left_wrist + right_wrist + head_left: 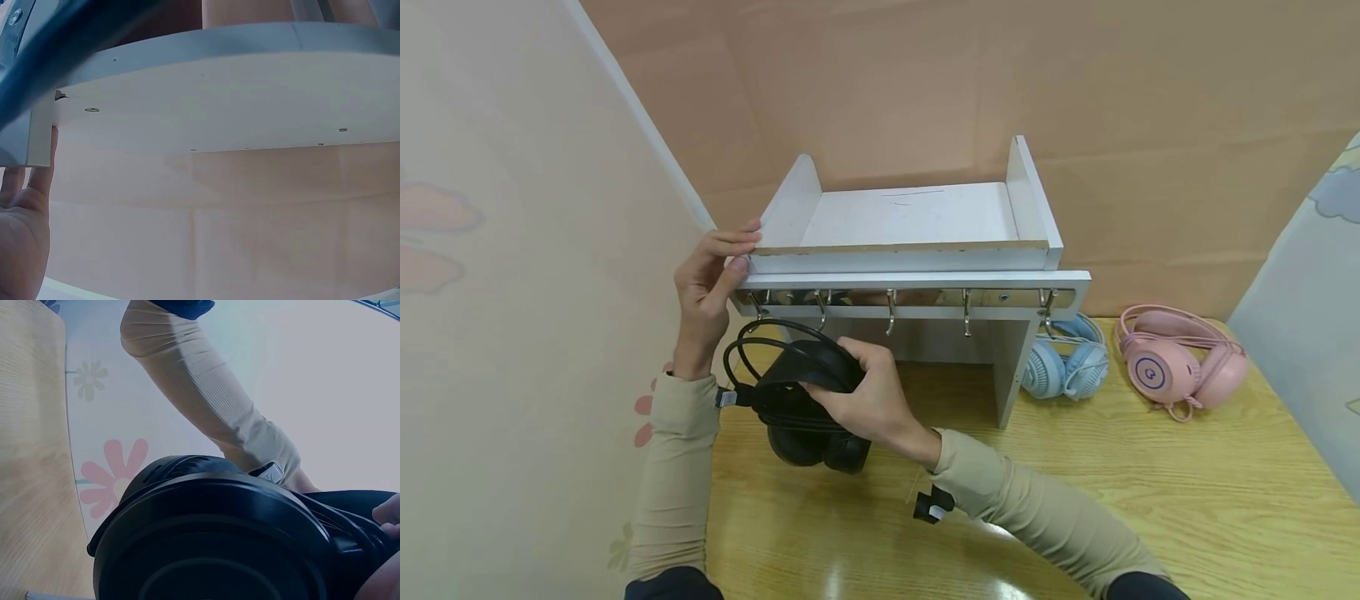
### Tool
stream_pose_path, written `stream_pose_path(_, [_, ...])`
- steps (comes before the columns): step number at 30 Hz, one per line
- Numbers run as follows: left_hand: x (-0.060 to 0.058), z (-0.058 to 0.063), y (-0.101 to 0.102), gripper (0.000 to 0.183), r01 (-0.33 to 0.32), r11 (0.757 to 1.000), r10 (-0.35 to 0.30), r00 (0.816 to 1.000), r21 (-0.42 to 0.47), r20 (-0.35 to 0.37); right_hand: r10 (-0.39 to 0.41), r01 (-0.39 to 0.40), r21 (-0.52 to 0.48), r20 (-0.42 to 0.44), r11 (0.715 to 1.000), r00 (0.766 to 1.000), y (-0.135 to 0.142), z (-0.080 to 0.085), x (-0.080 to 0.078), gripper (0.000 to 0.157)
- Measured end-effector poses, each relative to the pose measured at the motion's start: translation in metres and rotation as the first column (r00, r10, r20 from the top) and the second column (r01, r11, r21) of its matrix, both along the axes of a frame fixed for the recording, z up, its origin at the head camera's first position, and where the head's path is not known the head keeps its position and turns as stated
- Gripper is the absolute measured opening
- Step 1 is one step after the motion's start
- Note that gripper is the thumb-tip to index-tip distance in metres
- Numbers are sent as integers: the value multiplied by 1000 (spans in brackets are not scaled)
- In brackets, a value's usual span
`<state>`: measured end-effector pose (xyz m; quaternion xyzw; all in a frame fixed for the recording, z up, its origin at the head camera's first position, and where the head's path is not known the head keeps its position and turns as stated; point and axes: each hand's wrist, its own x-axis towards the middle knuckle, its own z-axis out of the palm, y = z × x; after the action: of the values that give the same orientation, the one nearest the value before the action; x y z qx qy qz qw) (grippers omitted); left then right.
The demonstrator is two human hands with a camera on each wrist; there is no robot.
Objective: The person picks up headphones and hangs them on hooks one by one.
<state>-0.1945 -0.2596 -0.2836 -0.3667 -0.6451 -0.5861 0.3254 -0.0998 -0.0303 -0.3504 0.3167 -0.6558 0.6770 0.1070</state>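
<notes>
My right hand (876, 396) grips a pair of black headphones (808, 446) by the headband, in front of the shelf's left part. Loops of black cable (735, 354) stick out toward the left, close under the leftmost hook (758, 307). In the right wrist view a round black ear cup (212, 544) fills the foreground. My left hand (703, 292) holds the left end of a white shelf (917, 282), thumb on the front and fingers over the top. The left wrist view shows its fingers (42, 178) behind the board's end.
A metal rail with several hooks (891, 310) runs along the shelf's front. Blue headphones (1086, 367) lie by its right side panel, pink headphones (1195, 367) farther right on the wooden table (1075, 450). A patterned wall panel (535, 333) stands close on the left.
</notes>
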Motion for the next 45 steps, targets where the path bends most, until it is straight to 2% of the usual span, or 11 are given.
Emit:
stream_pose_path(19, [0, 0, 0, 18, 13, 1000, -13, 1000, -3, -5, -39, 40, 75, -26, 996, 999, 4, 9, -6, 13])
stream_pose_path(33, [-1, 0, 0, 19, -4, 1000, 4, 1000, -13, 0, -43, 46, 78, -46, 996, 998, -1, 0, -11, 12])
stream_pose_path(45, [-1, -1, 0, 19, 10, 1000, -10, 1000, -5, 0, -27, 28, 89, -8, 996, 1000, -6, -6, -15, 12])
